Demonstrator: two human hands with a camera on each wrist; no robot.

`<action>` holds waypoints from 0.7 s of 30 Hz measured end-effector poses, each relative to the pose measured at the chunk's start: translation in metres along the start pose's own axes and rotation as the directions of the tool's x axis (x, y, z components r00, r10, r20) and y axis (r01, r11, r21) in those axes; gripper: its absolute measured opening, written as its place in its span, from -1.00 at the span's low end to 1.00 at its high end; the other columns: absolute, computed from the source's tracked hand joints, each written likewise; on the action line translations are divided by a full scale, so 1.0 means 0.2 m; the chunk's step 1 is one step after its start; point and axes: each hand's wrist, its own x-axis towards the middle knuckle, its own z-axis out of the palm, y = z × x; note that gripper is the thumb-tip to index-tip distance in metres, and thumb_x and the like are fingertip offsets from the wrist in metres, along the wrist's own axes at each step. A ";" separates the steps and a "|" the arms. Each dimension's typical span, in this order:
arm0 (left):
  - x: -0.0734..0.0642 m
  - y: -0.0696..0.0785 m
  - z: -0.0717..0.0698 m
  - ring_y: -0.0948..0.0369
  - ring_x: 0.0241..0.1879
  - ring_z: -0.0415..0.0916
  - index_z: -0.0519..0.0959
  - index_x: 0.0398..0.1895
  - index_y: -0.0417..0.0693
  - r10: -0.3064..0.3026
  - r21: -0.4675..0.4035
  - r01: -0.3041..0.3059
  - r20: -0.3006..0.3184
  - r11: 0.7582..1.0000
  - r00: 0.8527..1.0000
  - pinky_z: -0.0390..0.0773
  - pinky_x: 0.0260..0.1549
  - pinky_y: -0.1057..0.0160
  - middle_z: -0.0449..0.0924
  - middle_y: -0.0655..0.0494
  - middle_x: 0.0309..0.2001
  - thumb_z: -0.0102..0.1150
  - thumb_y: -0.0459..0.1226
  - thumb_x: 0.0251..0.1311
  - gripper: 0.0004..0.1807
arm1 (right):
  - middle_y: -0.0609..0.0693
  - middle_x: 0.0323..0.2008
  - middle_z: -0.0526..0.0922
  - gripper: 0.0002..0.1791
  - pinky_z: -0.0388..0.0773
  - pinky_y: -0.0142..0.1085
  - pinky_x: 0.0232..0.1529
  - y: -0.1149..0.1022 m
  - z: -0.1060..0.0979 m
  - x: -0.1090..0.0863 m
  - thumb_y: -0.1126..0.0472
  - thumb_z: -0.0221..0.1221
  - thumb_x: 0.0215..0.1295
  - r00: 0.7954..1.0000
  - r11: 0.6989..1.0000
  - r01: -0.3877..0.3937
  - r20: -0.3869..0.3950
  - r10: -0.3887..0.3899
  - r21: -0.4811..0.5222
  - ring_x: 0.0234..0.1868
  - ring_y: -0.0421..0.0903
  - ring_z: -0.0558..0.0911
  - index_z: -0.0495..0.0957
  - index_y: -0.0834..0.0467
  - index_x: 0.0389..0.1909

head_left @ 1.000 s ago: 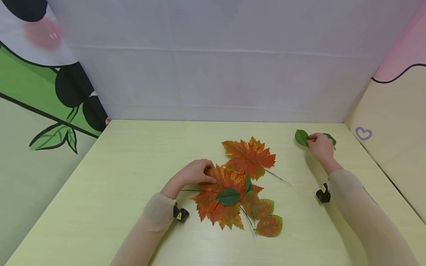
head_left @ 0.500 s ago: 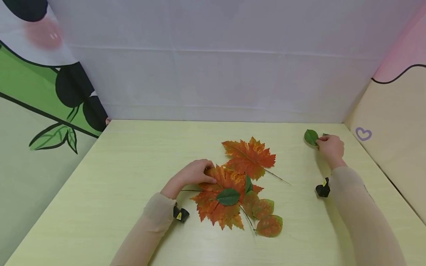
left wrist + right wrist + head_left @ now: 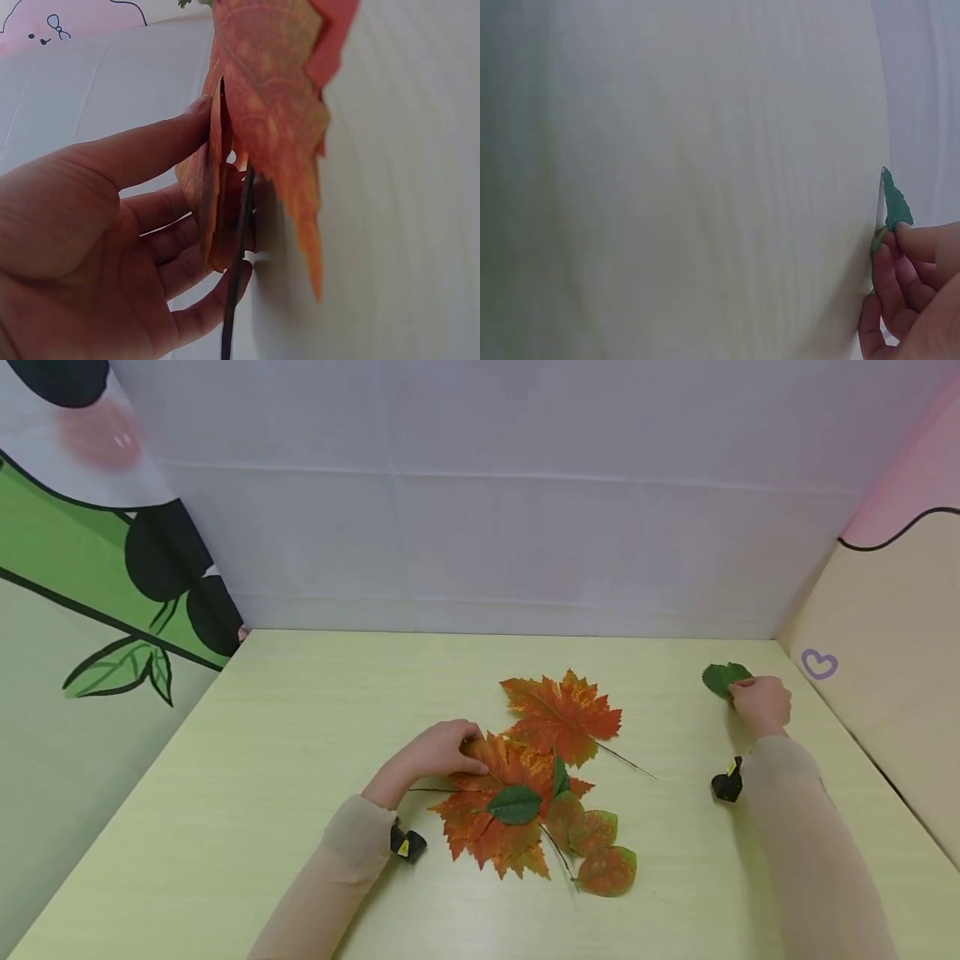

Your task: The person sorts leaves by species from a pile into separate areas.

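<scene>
My left hand (image 3: 427,758) pinches the edge of an orange maple leaf (image 3: 491,837) on the table. In the left wrist view, the thumb is on one side of the leaf (image 3: 270,82) and the fingers are on the other, beside a dark stem (image 3: 238,285). At the far right, my right hand (image 3: 763,703) pinches toothed green leaves (image 3: 722,678) between thumb and fingertips. The right wrist view shows one green leaf (image 3: 896,201) standing up from those fingertips. On the maple leaf lie a small green leaf (image 3: 514,805) and a second green one (image 3: 560,776).
Another orange maple leaf (image 3: 564,714) lies behind, its wire stem pointing right. Several round orange-green leaves (image 3: 607,871) lie at the front right of the pile. A pale wall (image 3: 487,552) closes off the back of the wooden table (image 3: 300,693).
My right hand has moved right and slightly nearer with the green leaves, which have turned and now sit left of the fingers. The left hand and the pile have stayed still.
</scene>
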 end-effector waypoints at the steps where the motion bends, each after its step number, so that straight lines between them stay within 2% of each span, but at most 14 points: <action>1: 0.00 0.00 0.00 0.21 -0.42 0.32 0.51 -0.23 -0.08 0.000 -0.001 0.000 0.002 1.000 1.000 0.31 -0.38 0.26 0.47 0.15 -0.34 0.31 -0.11 0.00 -0.67 | 0.37 0.08 0.39 -0.53 0.34 0.07 -0.10 0.00 0.00 0.00 0.05 -0.09 0.35 1.000 1.000 -0.006 -0.002 0.006 0.004 0.02 0.32 0.38 0.44 0.36 0.03; 13: 0.00 0.01 0.01 0.22 -0.40 0.34 0.52 -0.23 -0.07 -0.007 -0.006 0.007 0.006 1.000 1.000 0.34 -0.35 0.25 0.48 0.15 -0.33 0.31 -0.12 0.00 -0.67 | 0.36 0.00 0.44 -0.51 0.36 -0.01 -0.27 0.03 0.00 0.00 -0.01 -0.06 0.33 1.000 1.000 -0.023 -0.020 0.023 -0.006 -0.09 0.28 0.44 0.45 0.35 -0.01; 21: -0.01 0.00 0.00 0.21 -0.41 0.33 0.51 -0.25 -0.07 0.002 0.007 -0.002 -0.002 1.000 1.000 0.33 -0.36 0.25 0.47 0.15 -0.35 0.31 -0.11 -0.01 -0.68 | 0.33 0.04 0.39 -0.46 0.30 -0.05 -0.24 -0.03 -0.01 -0.02 -0.04 -0.07 0.32 1.000 1.000 0.013 0.000 -0.013 0.025 -0.02 0.29 0.37 0.40 0.34 0.05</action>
